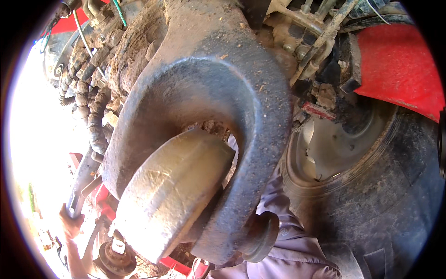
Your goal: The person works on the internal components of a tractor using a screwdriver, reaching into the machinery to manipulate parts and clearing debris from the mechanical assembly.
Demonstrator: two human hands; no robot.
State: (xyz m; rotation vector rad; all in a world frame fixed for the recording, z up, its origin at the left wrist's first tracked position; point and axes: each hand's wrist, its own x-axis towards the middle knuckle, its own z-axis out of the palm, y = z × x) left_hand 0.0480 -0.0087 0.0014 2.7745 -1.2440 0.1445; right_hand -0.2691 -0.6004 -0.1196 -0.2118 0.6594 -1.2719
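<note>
At the lower left, my left hand (71,225) is closed around the lower end of a grey metal bar (83,179). Its bare forearm comes up from the bottom edge, and glare washes out part of the fingers. In front of me a large, dirty metal fork (267,111) curves like an upside-down U. Inside the curve sits a thick, worn metal piece (172,186) with a rounded, shiny face, tilted toward the lower left. Behind the fork's right leg shows mauve-grey clothing (297,246). My right hand is not visible; the fork may hide it.
On the right stand a big black tyre (367,200) with a pale rim and a red fender (395,65). Muddy hoses (95,116) hang at the upper left. A round stepped metal part (117,258) lies low beside the left forearm. A pin head (262,237) juts from the fork.
</note>
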